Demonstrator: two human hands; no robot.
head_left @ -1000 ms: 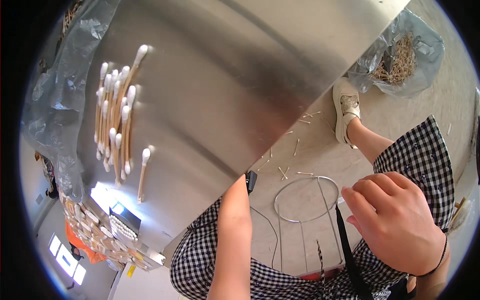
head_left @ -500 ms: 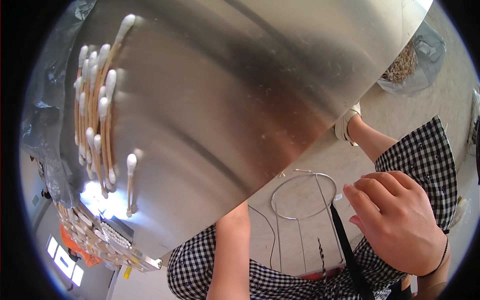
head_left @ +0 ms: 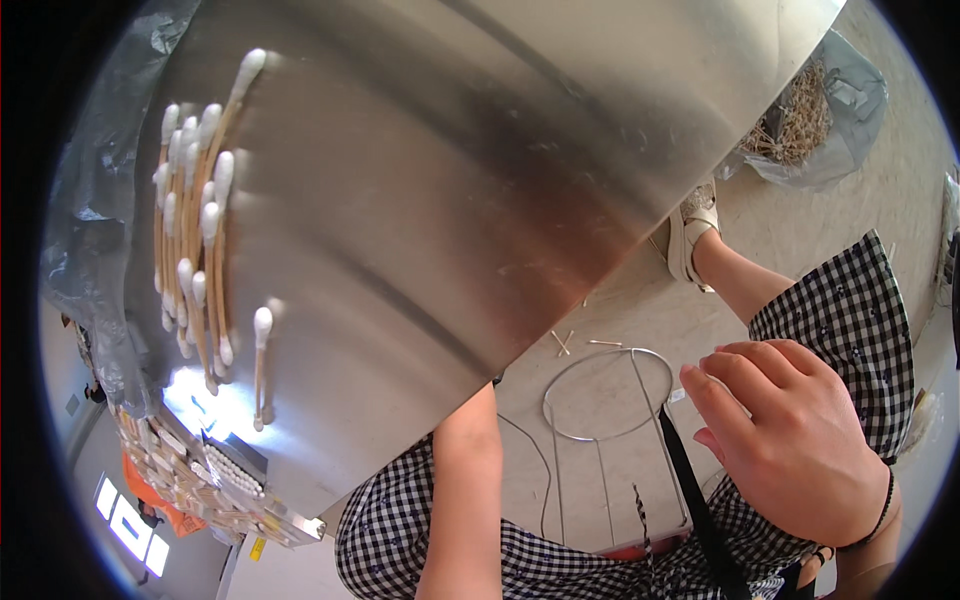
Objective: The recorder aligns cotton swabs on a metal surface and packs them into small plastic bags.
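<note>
My right hand (head_left: 790, 435) is raised above my lap at the right, back upward, fingers loosely bent. Its thumb and index finger are apart, with nothing visible between them; the palm is hidden. My left forearm (head_left: 466, 490) reaches up beneath the edge of a shiny metal table (head_left: 400, 230), which hides the hand. Double-ended cotton swabs with wooden sticks (head_left: 190, 230) lie in a loose bunch on the table's left side. Slightly apart from them is a single cotton swab (head_left: 262, 365).
Clear plastic sheeting (head_left: 95, 230) hangs along the table's left edge. Many more swabs (head_left: 190, 470) are heaped at the lower left. On the floor stand a round metal stool frame (head_left: 610, 432) and a clear bag of sticks (head_left: 835, 125). Several swabs (head_left: 563, 343) lie near the stool.
The view has shifted slightly, so the table edge sits further left and more floor swabs show. My right hand keeps nearly the same pose. My left hand stays hidden.
</note>
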